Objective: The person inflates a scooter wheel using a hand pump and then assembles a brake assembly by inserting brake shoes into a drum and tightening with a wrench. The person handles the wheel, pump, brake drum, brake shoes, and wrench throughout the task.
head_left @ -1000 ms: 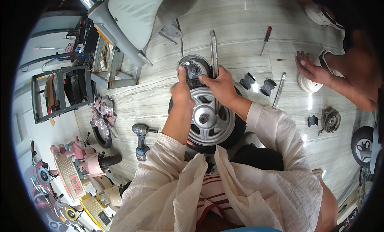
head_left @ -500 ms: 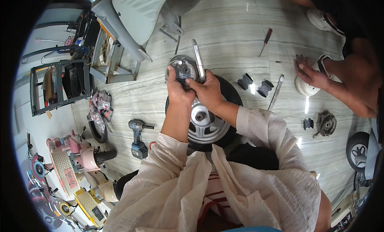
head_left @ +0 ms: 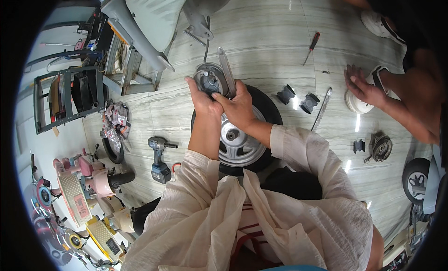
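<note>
A round metal drum brake plate (head_left: 204, 73) is in my hands above the far edge of a wheel (head_left: 247, 154). My left hand (head_left: 203, 102) cups it from the near left side, thumb stretched out beside the rim and fingers hidden beneath. A dark part (head_left: 211, 85) sits on the face of the plate. My right hand (head_left: 237, 108) grips a flat silver tyre lever (head_left: 225, 65), which points away from me along the plate's right side. The right thumb presses at the near edge of the plate.
An impact wrench (head_left: 159, 160) lies left of the wheel. To the right are dark spool-shaped parts (head_left: 308, 103), another lever (head_left: 322, 110), a screwdriver (head_left: 311, 48) and another brake plate (head_left: 381, 147). A co-worker's hand (head_left: 361, 88) rests near a shoe. A scooter frame (head_left: 140, 33) stands far left.
My left thumb has moved off the dark part and out to the left of the plate. Both hands, the plate and the lever have shifted slightly left.
</note>
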### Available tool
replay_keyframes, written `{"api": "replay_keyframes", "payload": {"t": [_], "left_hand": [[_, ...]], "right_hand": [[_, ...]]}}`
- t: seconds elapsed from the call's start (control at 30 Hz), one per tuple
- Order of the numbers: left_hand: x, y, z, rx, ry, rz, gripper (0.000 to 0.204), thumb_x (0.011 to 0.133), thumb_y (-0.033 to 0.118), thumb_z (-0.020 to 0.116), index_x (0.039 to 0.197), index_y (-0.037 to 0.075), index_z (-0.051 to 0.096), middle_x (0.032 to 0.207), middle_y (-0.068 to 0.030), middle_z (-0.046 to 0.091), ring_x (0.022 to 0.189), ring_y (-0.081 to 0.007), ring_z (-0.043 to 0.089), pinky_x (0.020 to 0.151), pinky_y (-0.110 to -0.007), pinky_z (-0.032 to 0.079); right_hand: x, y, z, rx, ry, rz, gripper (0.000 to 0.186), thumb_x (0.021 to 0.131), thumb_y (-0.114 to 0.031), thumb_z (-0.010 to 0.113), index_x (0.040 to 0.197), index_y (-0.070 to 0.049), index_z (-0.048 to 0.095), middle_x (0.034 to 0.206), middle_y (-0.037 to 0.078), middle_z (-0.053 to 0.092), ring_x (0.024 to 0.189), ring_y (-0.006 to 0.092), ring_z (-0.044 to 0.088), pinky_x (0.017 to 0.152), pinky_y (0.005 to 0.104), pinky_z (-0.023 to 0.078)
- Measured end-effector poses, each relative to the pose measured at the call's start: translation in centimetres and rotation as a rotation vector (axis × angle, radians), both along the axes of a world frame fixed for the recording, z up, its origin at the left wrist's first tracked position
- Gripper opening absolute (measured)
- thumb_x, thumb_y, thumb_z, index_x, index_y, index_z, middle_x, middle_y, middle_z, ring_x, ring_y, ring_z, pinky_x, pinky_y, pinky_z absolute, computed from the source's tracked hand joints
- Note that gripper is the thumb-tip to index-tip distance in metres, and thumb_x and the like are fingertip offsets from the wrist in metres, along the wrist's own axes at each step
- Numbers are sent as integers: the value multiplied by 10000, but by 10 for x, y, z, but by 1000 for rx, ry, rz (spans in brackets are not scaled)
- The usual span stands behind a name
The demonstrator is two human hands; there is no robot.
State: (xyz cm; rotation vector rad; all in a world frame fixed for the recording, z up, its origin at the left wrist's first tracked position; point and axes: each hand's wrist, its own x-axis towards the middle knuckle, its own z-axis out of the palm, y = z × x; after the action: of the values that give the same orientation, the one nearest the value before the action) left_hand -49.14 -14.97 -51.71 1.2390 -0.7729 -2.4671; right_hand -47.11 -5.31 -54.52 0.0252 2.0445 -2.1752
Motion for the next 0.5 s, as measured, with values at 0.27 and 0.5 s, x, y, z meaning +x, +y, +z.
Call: {"api": "replay_keyframes", "payload": {"t": [0.27,0.5], "left_hand": [[-10,-4,-1,13,-127,-49,758,897,684,438,1276,31,496,1178,-148,589,1019,-297,602,906,-448,524],[-14,-12,-12,-59,-123,-93,755,900,661,444,1286,14,500,1208,-153,583,1043,-292,600,917,-427,516]], "right_hand": [[-5,2,-9,88,-6,84,467,700,-267,803,956,30,550,918,194,563,850,340,574,767,406,469],[-9,2,-15,-49,-33,137,432,709,-297,795,911,32,600,859,190,628,769,303,623,704,379,490]]}}
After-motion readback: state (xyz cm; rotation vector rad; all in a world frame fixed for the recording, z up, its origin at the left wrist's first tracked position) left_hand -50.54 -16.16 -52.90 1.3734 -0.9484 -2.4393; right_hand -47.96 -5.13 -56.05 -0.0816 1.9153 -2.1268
